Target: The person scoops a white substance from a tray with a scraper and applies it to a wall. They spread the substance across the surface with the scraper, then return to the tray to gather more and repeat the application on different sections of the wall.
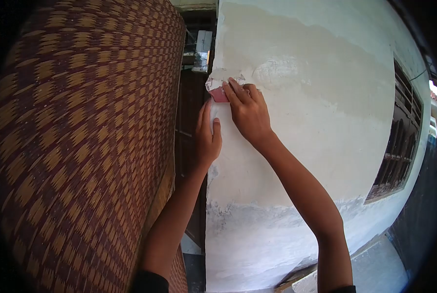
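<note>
My right hand presses a piece of sandpaper against the wall, close to its left edge. The sandpaper shows a reddish face and a whitish, crumpled upper part, and my fingers lie over its right portion. Just below it, my left hand rests at the corner of the wall with fingers stretched upward and the thumb apart. No object shows in that hand. Patchy pale plaster covers the wall, with a rougher lighter spot to the right of the sandpaper.
A brown and tan woven panel fills the left side, separated from the wall by a dark narrow gap. A barred window is set in the wall at right. A pale slab lies near the wall's foot.
</note>
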Demonstrator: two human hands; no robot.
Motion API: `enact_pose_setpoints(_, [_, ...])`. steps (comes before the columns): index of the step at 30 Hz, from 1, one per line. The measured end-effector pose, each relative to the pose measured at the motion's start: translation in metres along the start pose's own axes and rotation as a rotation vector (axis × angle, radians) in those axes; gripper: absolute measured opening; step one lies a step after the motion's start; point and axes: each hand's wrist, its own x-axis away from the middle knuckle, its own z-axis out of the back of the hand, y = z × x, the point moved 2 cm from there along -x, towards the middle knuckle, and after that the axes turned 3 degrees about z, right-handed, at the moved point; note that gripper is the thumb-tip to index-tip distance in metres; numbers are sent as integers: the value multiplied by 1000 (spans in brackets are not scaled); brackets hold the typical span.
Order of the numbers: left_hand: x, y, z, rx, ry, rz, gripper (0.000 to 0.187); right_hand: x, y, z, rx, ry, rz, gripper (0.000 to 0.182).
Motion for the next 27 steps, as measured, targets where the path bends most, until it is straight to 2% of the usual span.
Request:
enact_pose_setpoints(5, [3, -10, -2, 66, 27, 63, 44, 4, -4, -2, 110, -166, 27, 42])
enact_pose_setpoints(7, [4, -18, -4, 280, 31, 169, 44, 4, -3, -3, 111, -208, 26, 42])
enact_pose_setpoints(8, [4, -18, -5, 281, 30, 170, 44, 4, -2, -4, 109, -249, 25, 42])
enact_pose_setpoints(10, [5, -20, -8, 535, 76, 237, 45, 4, -4, -4, 137, -299, 39, 42])
enact_pose_setpoints(13, [2, -21, -9, 675, 76, 321, 47, 1, -4, -3, 164, -383, 64, 42])
enact_pose_setpoints(20, [-2, -23, -4, 726, 26, 392, 52, 2, -7, -4, 137, -476, 63, 44])
enact_pose_setpoints(27, [-3, -24, -6, 711, 51, 405, 52, 15, -5, -4, 46, -422, 43, 45])
